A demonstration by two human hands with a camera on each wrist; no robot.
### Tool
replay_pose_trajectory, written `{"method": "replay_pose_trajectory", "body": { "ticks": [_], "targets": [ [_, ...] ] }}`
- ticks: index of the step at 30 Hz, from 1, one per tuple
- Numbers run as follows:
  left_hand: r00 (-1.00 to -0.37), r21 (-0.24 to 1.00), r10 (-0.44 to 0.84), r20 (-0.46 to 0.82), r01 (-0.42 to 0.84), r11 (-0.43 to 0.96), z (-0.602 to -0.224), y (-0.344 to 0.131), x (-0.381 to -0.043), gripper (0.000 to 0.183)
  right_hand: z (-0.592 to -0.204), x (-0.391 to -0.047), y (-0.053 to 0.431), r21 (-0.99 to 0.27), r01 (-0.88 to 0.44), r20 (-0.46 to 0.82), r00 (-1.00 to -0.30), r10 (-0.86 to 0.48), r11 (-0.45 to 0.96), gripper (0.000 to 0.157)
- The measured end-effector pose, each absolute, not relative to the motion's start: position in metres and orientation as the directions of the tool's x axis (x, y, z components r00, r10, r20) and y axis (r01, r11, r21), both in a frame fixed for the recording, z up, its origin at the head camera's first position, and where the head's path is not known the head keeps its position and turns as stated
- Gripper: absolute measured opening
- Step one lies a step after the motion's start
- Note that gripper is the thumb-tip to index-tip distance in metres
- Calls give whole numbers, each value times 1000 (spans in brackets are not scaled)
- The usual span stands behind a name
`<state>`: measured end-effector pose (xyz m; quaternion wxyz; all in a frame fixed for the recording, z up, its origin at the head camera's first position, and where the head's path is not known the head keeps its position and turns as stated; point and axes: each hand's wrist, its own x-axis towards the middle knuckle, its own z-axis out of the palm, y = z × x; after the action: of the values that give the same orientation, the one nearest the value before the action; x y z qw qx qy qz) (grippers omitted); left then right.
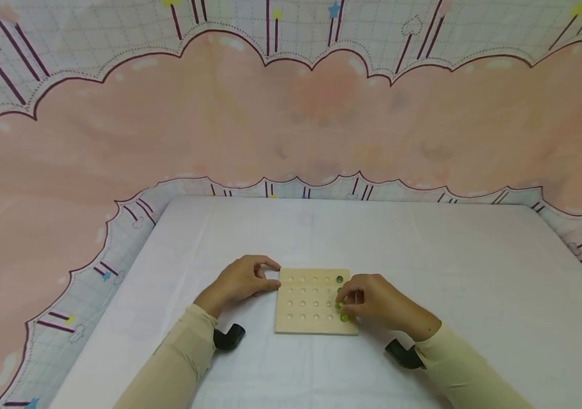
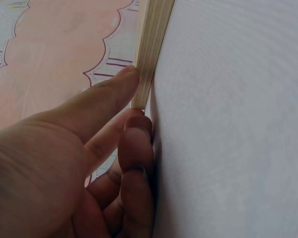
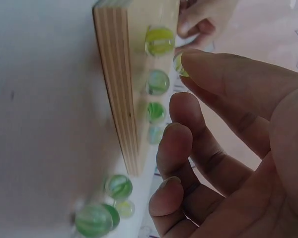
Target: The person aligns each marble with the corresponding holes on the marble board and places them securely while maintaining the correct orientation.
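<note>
A pale wooden board (image 1: 308, 329) with rows of round hollows lies on the white table. My left hand (image 1: 244, 278) holds its far left corner, thumb (image 2: 124, 79) against the edge and forefinger at the corner. Over the board's right side, my right hand (image 1: 378, 301) pinches a yellow-green glass marble (image 3: 179, 65) between thumb and forefinger. The other right fingers are loosely bent. Along the right column sit several marbles, among them a dark green one (image 1: 339, 279) at the far end and a yellow one (image 3: 160, 40) at the near end; my hand partly covers this column.
Several loose marbles, including a green one (image 3: 119, 187), lie off the board in the right wrist view. White cloth covers the table (image 1: 454, 255). Behind it hangs a patterned pink curtain (image 1: 291, 125). A black wrist mount (image 1: 404, 355) sticks out below the right forearm.
</note>
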<state>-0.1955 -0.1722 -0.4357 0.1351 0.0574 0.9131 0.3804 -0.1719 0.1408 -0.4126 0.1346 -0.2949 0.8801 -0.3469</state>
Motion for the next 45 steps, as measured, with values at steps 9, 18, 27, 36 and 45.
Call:
{"method": "replay_pose_trajectory", "body": {
  "ticks": [9, 18, 27, 36, 45],
  "targets": [
    [-957, 705, 203, -208, -3, 709, -435, -172, -196, 33, -415, -168, 131, -700, -432, -43, -770, -637, 569, 10],
    [-957, 698, 203, -208, 0, 716, -434, -172, -197, 34, -419, -164, 125, -698, -446, -28, -764, -644, 560, 11],
    [-957, 698, 209, -202, 10, 716, -433, -172, -199, 34, -418, -162, 124, -671, -460, -36, -763, -646, 582, 11],
    [-954, 695, 206, -218, -3, 719, -433, -172, -200, 33, -410, -163, 128, -669, -457, -30, -772, -636, 586, 13],
    [-953, 694, 205, -223, -7, 720, -434, -173, -200, 33, -403, -175, 142, -636, -412, -28, -832, -553, 652, 14]
  ]
}}
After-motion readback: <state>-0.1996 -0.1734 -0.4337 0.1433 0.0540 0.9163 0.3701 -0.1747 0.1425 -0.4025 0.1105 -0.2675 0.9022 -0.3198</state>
